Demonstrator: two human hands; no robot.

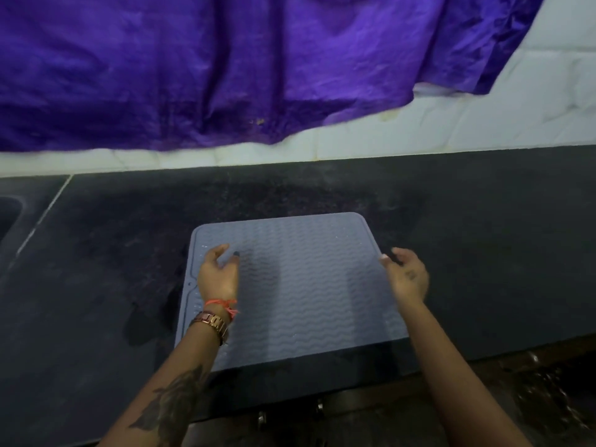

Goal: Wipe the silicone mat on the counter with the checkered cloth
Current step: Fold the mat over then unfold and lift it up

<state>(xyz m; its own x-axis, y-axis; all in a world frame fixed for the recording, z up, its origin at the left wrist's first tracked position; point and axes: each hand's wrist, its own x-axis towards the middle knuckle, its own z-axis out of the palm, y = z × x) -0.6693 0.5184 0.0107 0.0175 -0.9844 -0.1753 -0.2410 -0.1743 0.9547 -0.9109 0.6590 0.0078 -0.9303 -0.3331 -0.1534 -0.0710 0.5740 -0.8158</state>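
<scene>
Forearms come first, reaching in from the near edge, the left one tattooed and wearing a metal watch (pixel 211 325) and an orange thread bracelet (pixel 225 306); my left hand (pixel 219 269) hovers over the left part of the silicone mat (pixel 300 285) with its grip spread loose, fingers relaxed and pinching nothing; my right hand (pixel 408 279) sits at the mat's right edge, fingers loosely curled, and whether they touch the rim I cannot tell; it holds nothing I can see. Outward from there, the grey-blue mat with its wavy ribbing lies flat on the dark worktop (pixel 483 237), close to the front edge; a sink (pixel 9 214) shows at far left; a purple sheet (pixel 225 69) hangs over the white tiled wall (pixel 483 124) behind. No checkered cloth is in view, so I judge the wiping not yet begun; fetching the cloth and the whole wipe remain.
</scene>
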